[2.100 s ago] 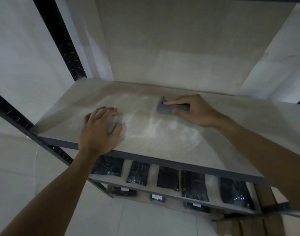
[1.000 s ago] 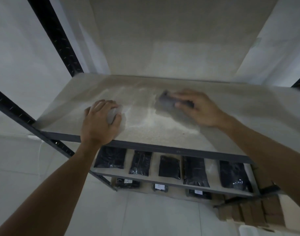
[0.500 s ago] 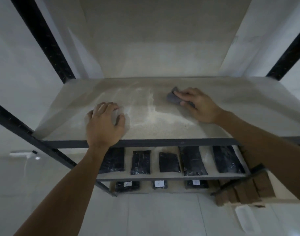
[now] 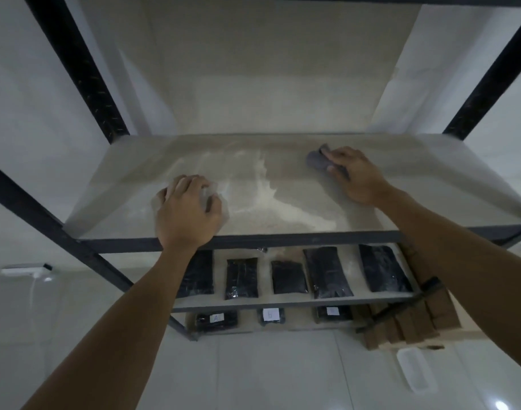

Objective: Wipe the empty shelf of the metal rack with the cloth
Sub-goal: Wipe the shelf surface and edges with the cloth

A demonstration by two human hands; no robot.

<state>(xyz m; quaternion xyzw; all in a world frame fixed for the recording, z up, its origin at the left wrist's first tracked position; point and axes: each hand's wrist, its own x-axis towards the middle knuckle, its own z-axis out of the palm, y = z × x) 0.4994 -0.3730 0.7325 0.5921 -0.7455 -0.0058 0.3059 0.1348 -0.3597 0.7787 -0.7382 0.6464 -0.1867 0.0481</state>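
The right hand [image 4: 355, 176] presses a small grey cloth [image 4: 317, 161] flat against the shelf [image 4: 282, 179], fingers extended over the cloth's near edge so that most of the cloth shows ahead of the fingertips. The cloth lies toward the back right part of the shelf board, touching it. To the left of that grip a pale streak of white powder [image 4: 271, 199] runs from the back of the board toward its front edge, widening into a patch near the dark front rail [image 4: 282, 241]. Beyond the powder, further left, the left hand [image 4: 188, 211] rests palm down near the front edge, fingers curled over something pale and thin; what it is cannot be told, nor whether the hand truly grips it. Dark metal uprights [image 4: 84, 72] frame the shelf at both sides.

Below the grip, the next shelf down holds five black packets [image 4: 327, 272] lying side by side in a row, apart from each other. The lowest level holds dark packets with white labels [image 4: 270, 315]. To the lower right of the rack, brown cardboard pieces [image 4: 410, 324] lean together, and a white oblong container [image 4: 416, 369] lies on the floor just beside them; its contents do not show.
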